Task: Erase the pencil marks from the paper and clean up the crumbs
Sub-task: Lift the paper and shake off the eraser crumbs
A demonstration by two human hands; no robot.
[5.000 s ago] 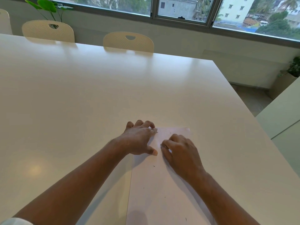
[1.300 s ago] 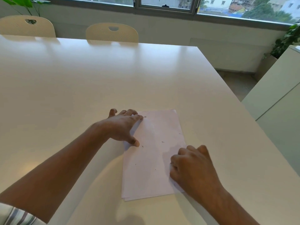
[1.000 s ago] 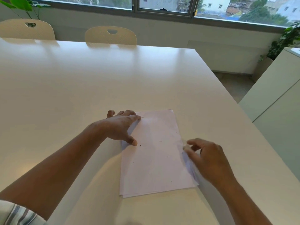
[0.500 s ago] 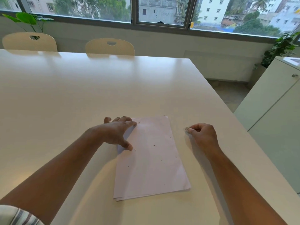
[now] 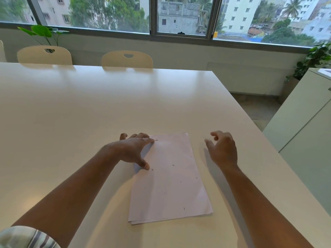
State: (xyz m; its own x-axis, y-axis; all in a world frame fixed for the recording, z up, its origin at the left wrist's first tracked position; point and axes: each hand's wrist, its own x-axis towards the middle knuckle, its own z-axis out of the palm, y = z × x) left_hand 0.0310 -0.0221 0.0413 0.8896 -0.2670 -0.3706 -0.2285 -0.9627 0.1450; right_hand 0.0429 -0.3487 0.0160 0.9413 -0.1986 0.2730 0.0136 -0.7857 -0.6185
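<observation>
Paper (image 5: 172, 179) lies flat on white table (image 5: 89, 113), dark crumbs (image 5: 173, 165) scattered across it. Left hand (image 5: 133, 149) presses spread fingers on the sheet's upper-left corner. Right hand (image 5: 223, 149) sits beside the right edge, off the sheet, fingers loosely curled, holding nothing visible.

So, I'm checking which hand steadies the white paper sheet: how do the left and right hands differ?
The left hand rests on the white paper sheet's left edge, fingers spread, thumb on the page; the right hand is off the sheet, to its right, over the white table. The left hand's fingers lie fairly straight; the right hand's are loosely curled. Neither grips anything visible.
</observation>
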